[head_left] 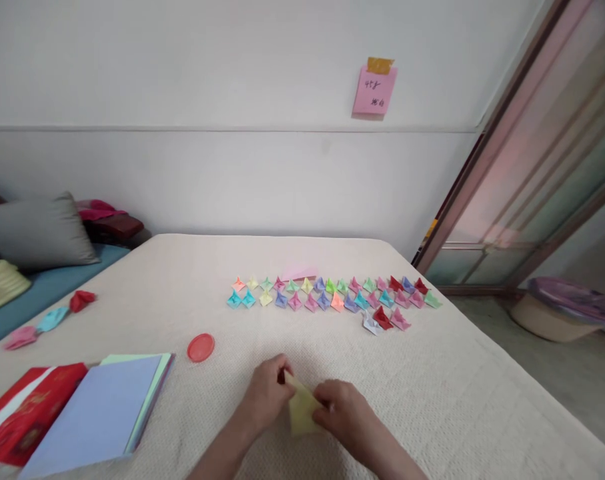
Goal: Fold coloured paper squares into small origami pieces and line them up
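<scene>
Between my two hands is a sheet of pale yellow paper (302,412), partly folded. My left hand (268,393) pinches its upper left corner, with the fingers closed. At the paper's right edge my right hand (346,415) grips it between thumb and fingers. Parts of the sheet are hidden behind the fingers. Beyond the hands, rows of small folded paper boats (323,300) in many colours stand on the cream table cover (262,333). A white folded piece (371,323) and a red one (383,318) sit in the nearest row.
Left of my hands lie a round red lid (201,347), a stack of coloured paper (99,407) and a red packet (35,410). Several crumpled-looking coloured pieces (53,319) rest near the table's left edge. A pink note (375,91) is taped to the wall.
</scene>
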Action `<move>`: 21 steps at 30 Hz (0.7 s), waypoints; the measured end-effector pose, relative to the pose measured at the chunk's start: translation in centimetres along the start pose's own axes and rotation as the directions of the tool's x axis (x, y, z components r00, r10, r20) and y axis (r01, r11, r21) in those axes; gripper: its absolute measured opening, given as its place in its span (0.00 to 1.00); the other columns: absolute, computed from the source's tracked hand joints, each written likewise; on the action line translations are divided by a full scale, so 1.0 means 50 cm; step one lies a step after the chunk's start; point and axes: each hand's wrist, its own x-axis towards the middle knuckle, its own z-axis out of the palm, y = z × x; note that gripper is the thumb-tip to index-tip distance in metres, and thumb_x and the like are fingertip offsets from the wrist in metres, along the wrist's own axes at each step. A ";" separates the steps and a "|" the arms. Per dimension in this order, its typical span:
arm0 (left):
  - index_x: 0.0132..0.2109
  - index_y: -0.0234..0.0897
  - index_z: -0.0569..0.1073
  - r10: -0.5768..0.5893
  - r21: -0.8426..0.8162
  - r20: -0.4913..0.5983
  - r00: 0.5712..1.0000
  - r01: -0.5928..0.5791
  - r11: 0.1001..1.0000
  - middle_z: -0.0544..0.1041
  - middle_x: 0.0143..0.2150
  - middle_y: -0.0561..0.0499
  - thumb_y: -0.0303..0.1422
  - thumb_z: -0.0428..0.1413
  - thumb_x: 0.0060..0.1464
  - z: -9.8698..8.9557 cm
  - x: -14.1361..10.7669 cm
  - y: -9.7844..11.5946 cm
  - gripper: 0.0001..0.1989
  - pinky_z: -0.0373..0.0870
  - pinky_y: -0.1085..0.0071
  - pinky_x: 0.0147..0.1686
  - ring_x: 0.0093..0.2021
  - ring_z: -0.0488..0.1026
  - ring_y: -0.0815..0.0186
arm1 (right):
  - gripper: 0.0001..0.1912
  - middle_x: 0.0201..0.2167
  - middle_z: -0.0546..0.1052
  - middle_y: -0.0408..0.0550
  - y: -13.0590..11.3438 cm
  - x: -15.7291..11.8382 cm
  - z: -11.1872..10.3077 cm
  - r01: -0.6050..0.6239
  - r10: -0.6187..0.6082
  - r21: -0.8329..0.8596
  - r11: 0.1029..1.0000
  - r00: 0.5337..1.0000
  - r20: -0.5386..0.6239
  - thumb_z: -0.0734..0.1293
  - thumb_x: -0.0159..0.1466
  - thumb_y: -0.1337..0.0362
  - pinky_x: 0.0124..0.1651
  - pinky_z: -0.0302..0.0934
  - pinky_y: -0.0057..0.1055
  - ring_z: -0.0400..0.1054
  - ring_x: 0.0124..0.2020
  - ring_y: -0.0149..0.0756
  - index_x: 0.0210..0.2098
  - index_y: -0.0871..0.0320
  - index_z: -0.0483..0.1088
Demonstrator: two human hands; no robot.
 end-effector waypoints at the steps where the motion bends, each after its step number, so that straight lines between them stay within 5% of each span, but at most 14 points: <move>1: 0.29 0.38 0.64 -0.002 -0.077 0.001 1.000 0.002 0.997 0.64 0.23 0.57 0.25 0.51 0.39 -0.003 -0.001 0.005 0.06 0.58 0.72 0.28 0.26 0.64 0.68 | 0.07 0.18 0.66 0.40 -0.004 -0.001 -0.001 -0.014 0.014 0.037 0.999 1.000 0.008 0.61 0.48 0.71 0.30 0.52 0.28 0.61 0.24 0.33 0.16 0.57 0.66; 5: 0.41 0.37 0.65 -0.029 -0.303 0.040 0.999 0.040 0.952 0.70 0.30 0.54 0.32 0.53 0.47 -0.007 -0.014 0.022 0.11 0.65 0.72 0.32 0.31 0.70 0.68 | 0.09 0.17 0.62 0.38 -0.013 0.000 -0.007 -0.058 0.068 0.196 0.979 0.997 -0.045 0.60 0.53 0.67 0.26 0.51 0.26 0.58 0.22 0.30 0.17 0.57 0.62; 9: 0.31 0.32 0.72 -0.075 -0.383 0.170 0.983 0.135 0.914 0.74 0.25 0.50 0.33 0.59 0.43 -0.001 -0.030 0.032 0.09 0.63 0.73 0.29 0.26 0.70 0.68 | 0.10 0.17 0.61 0.38 -0.015 0.004 -0.015 -0.072 0.116 0.294 0.953 0.984 -0.136 0.59 0.55 0.64 0.24 0.51 0.26 0.57 0.21 0.30 0.18 0.56 0.60; 13: 0.25 0.31 0.73 -0.095 -0.389 0.097 0.991 0.126 0.913 0.73 0.20 0.52 0.34 0.59 0.44 0.009 -0.030 0.033 0.09 0.57 0.75 0.23 0.20 0.65 0.71 | 0.05 0.23 0.70 0.42 -0.013 -0.002 -0.020 -0.039 0.120 0.315 0.948 0.963 -0.242 0.62 0.55 0.64 0.30 0.59 0.29 0.65 0.27 0.35 0.25 0.57 0.68; 17: 0.28 0.32 0.75 -0.095 -0.409 0.037 0.995 0.102 0.907 0.70 0.18 0.54 0.34 0.59 0.45 0.011 -0.028 0.037 0.08 0.55 0.75 0.22 0.19 0.63 0.72 | 0.10 0.37 0.76 0.50 -0.004 -0.011 -0.016 0.153 -0.077 0.093 0.984 0.832 -0.549 0.65 0.56 0.66 0.43 0.63 0.38 0.69 0.41 0.43 0.38 0.55 0.71; 21: 0.31 0.33 0.77 -0.067 -0.472 -0.001 0.998 0.058 0.880 0.75 0.26 0.51 0.33 0.60 0.45 0.009 -0.034 0.048 0.07 0.62 0.74 0.28 0.28 0.70 0.68 | 0.10 0.40 0.75 0.52 -0.001 -0.019 -0.006 0.299 -0.346 -0.185 0.936 0.694 -0.631 0.64 0.60 0.69 0.45 0.65 0.41 0.68 0.44 0.43 0.42 0.54 0.70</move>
